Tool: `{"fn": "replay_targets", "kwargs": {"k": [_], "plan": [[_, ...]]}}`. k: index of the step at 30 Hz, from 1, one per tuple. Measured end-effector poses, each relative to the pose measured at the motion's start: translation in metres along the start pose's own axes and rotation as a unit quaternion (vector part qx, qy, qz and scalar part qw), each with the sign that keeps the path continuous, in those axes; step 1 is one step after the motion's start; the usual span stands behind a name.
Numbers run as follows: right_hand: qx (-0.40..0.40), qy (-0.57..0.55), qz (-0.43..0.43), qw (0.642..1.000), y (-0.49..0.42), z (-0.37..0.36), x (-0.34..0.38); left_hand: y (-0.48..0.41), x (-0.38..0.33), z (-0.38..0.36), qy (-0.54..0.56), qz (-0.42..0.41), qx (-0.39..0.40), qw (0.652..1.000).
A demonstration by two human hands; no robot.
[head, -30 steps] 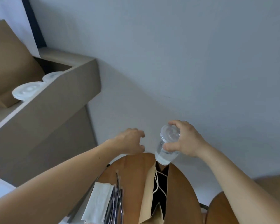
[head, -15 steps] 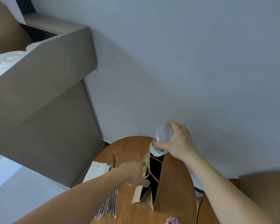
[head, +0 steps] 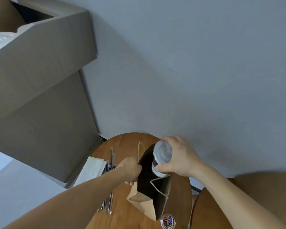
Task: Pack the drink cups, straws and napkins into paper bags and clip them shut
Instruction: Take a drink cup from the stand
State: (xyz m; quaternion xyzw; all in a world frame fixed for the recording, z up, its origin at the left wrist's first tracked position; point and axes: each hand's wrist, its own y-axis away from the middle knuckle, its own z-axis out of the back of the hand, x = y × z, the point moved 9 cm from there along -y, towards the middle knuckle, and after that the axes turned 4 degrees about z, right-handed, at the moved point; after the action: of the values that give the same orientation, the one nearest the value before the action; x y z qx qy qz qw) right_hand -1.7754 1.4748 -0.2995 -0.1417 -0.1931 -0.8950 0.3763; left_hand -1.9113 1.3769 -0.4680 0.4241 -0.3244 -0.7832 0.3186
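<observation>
The bench (head: pixel 180 199) was a small round top of warm brown wood, set close against a plain grey-blue wall (head: pixel 196 63). An open paper bag (head: pixel 141 204) of brown paper with twine handles stood on it, its mouth gaping dark.

The left hand (head: pixel 130 171) had its grip clamped on the bag's left rim, fingers curled over the edge and holding the mouth apart. The right hand (head: pixel 183 160) had its grip closed round a clear drink cup (head: pixel 162 154) with a flat lid, the thumb on one side and the fingers on the other. The cup hung tilted at the far end of the bag's mouth, its lower end just inside the opening and its lid above the rim. Whether it touched the paper could not be told.

To the left of the bag, white napkins (head: pixel 91 171) lay at the bench's edge. Dark straws (head: pixel 111 156) lay just beside them, partly hidden under the left forearm. A small clear tub of coloured paper clips (head: pixel 168 221) sat at the near edge, just beside the bag's lower corner.

A tall grey cabinet (head: pixel 40 104) with an overhanging top filled the left of the room. White cup lids (head: pixel 0 40) showed on top of it, and pale floor (head: pixel 15 195) lay below. At the right was a second wooden surface (head: pixel 203 215), and another brown bag (head: pixel 267 192) showed at the frame's edge.
</observation>
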Motion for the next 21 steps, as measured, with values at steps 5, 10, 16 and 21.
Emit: {"fn": "replay_targets", "kwargs": {"k": [5,10,16,21], "plan": [[0.073,0.099,0.071,0.990,0.009,-0.025,0.005,-0.002,0.007,-0.002,0.045,0.023,-0.035,0.998],[0.088,0.146,0.091,0.981,0.010,-0.055,0.007,0.003,0.006,-0.005,0.109,0.022,-0.049,0.993],[0.159,0.198,0.107,0.961,0.004,-0.096,0.011,0.015,0.002,-0.009,0.147,0.017,-0.056,0.987],[0.219,0.181,0.050,0.958,-0.007,-0.116,-0.013,0.019,0.017,-0.007,0.165,0.034,-0.068,0.983]]}}
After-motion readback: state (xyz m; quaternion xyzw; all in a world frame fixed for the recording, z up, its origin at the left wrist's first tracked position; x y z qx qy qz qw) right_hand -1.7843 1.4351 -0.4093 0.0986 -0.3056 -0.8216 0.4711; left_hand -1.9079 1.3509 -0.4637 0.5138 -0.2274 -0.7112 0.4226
